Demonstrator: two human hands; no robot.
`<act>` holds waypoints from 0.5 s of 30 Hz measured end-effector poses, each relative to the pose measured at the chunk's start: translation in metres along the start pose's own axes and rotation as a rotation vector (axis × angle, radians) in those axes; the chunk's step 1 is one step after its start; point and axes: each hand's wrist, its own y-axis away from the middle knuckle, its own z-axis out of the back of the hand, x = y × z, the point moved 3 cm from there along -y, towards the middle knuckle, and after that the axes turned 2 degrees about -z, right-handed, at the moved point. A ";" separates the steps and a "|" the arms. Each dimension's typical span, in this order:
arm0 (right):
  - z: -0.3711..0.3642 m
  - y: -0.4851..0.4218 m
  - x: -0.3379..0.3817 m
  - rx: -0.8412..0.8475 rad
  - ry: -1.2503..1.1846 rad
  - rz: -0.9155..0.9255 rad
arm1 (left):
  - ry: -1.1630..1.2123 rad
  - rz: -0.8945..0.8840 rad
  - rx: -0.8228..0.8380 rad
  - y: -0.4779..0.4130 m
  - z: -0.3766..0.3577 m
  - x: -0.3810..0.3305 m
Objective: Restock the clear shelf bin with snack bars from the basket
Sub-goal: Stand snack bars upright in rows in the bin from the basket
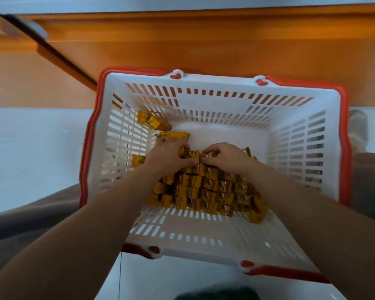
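A white slotted basket (301, 148) with a red rim stands on the floor below me. Several yellow-wrapped snack bars (206, 189) lie piled in its near half, and a few loose bars (154, 122) sit at the far left of its bottom. Both hands are down inside the basket at the far end of the pile. My left hand (168, 155) and my right hand (226, 155) curl their fingers round a clump of bars between them, fingertips nearly meeting. The clear shelf bin is out of view.
An orange shelf base (204, 46) runs across the top behind the basket. White tiled floor (30, 148) lies on both sides. My knees in brown trousers flank the basket at left and right. A dark green object (217, 294) shows at the bottom edge.
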 end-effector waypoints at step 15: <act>0.001 -0.003 0.030 -0.138 -0.230 -0.009 | 0.367 0.077 -0.063 -0.001 0.022 0.019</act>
